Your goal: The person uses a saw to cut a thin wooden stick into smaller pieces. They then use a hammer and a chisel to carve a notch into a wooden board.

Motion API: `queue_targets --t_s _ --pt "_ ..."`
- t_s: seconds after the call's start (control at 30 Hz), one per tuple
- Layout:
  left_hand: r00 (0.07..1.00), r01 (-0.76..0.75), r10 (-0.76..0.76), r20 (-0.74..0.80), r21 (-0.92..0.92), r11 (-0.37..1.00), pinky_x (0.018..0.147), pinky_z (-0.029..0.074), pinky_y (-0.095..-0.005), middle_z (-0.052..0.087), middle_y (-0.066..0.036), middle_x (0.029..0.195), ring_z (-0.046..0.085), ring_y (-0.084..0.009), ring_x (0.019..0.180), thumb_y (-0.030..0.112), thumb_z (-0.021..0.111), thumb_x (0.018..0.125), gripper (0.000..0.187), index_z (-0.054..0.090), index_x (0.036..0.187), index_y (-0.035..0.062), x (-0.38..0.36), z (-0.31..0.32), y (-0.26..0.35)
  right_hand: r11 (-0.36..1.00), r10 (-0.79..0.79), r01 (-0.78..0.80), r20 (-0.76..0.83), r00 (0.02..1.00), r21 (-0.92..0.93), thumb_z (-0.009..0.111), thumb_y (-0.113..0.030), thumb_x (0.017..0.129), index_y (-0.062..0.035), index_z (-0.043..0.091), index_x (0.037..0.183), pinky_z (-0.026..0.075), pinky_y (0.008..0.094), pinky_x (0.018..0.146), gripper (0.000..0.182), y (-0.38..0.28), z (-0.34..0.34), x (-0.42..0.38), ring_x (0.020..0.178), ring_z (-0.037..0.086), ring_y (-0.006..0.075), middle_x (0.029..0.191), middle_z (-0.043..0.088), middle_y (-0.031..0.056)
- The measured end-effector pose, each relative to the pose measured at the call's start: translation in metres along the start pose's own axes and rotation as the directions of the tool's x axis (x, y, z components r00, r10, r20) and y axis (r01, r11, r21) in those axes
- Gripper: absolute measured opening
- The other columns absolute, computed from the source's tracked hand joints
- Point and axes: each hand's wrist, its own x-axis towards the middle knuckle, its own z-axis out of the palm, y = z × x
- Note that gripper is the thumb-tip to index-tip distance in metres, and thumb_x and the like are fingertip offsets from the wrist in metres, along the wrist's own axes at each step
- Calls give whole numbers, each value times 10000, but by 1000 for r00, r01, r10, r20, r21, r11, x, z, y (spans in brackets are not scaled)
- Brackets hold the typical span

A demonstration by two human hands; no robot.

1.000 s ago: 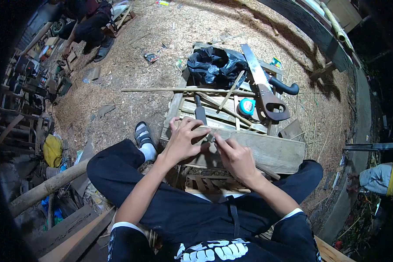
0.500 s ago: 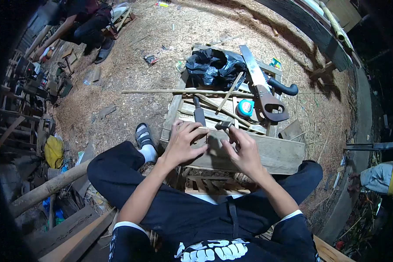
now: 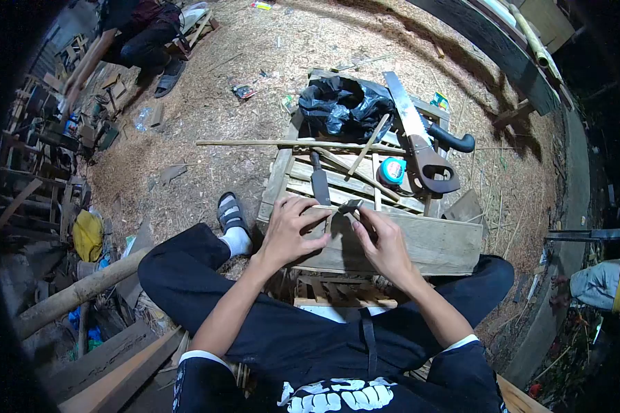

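Observation:
My right hand pinches a small dark block with a light, shiny face, just over the near edge of a slatted wooden crate. On the same edge, to the left, my left hand rests with thumb and fingers apart; nothing clear shows between them. Just beyond the fingers lies a dark flat blade with a handle, its tip toward me. A blue tape measure sits on the slats to the right. Beside it is a handsaw with a brown handle.
A black plastic bag and thin wooden sticks lie on the crate, with a black curved handle by the saw. Another person sits at upper left. Scrap wood lines the left; a beam crosses the upper right.
My right hand has moved slightly left and toward me, bringing the small block closer to my left hand and tilting it. My left hand stays at the crate edge. The view has shifted slightly.

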Motion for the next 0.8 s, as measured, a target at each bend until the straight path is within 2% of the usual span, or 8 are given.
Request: queue_targets --t_s 0.2,0.3,0.5,0.57,0.63,0.67,0.77,0.8 --pt "1000 14 -13 -20 4 1000 1116 364 -448 692 -89 1239 620 -277 1204 363 872 780 431 802 1158 166 -7 1 2 989 84 -92 72 994 113 697 -167 1027 12 665 1330 571 419 850 353 -5 2 -2 970 745 391 1085 752 248" --pt "999 16 -17 -43 -5 1000 1110 360 -453 697 -85 1247 627 -273 1198 360 881 773 421 809 1136 159 -8 5 2 994 94 -102 165 982 46 675 -163 1024 2 671 1317 577 472 869 336 -8 -6 8 1033 724 439 1132 737 272" --pt "998 60 -60 -6 -35 998 1113 358 -457 700 -81 1266 624 -275 1208 338 887 762 388 811 1079 127 -6 4 3 998 60 -58 235 970 -19 638 -259 1043 -2 717 1237 568 478 830 332 -8 -12 29 941 732 434 1039 748 255" --pt "999 27 -28 -16 -24 999 1094 372 -439 689 -72 1228 621 -265 1205 359 881 756 421 799 1101 131 -5 2 1 999 37 -36 170 985 -9 646 -256 1034 -5 736 1200 568 482 803 314 -6 -10 34 916 729 434 989 749 251" --pt "1000 26 -26 -9 -29 999 1094 374 -440 689 -69 1227 621 -265 1203 359 882 754 421 798 1098 132 -4 1 0 999 25 -18 269 963 -28 653 -255 1028 4 749 1166 571 481 783 309 -6 -11 36 898 733 431 962 749 253" --pt "1000 21 -21 -1 -34 999 1094 376 -442 689 -66 1226 621 -265 1200 358 883 752 420 797 1096 132 -3 1 0 990 -85 114 302 949 -79 667 -249 1015 0 762 1136 574 477 773 292 -3 -10 35 881 735 428 949 747 256" --pt "1000 15 -15 -3 -56 998 1092 378 -442 687 -65 1228 621 -268 1192 357 883 752 413 796 1091 136 -3 3 -1 1000 0 -1 250 968 7 662 -248 1013 -24 768 1139 575 484 774 278 -8 -16 42 878 731 432 964 744 259" --pt "1000 17 -17 -3 -57 998 1092 378 -442 687 -65 1228 621 -268 1192 357 883 752 413 796 1091 136 -3 2 0 999 -51 49 156 986 20 663 -244 1008 -42 773 1158 579 481 782 275 -6 -13 43 878 731 429 977 749 248"
